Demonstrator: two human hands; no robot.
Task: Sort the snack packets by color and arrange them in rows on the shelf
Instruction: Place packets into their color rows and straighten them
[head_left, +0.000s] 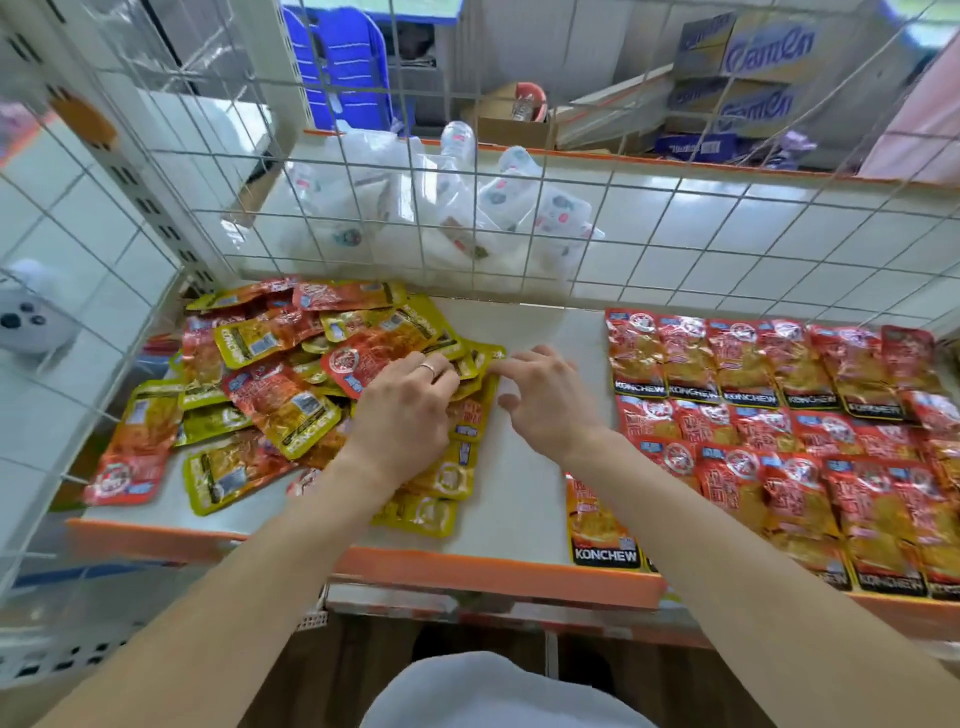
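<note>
Red and yellow-green snack packets (291, 384) form the pile, red ones with black bands fill the rows (779, 415), and the shelf (524, 467) is white with an orange edge.

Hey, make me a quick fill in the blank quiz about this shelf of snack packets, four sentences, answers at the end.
1. The packets laid in neat rows on the right are ____.
2. The loose pile on the left mixes red packets with ____ ones.
3. The left hand, resting on that pile, wears a ____.
4. The shelf has a front edge coloured ____.
Missing words: red, yellow, ring, orange.
</note>
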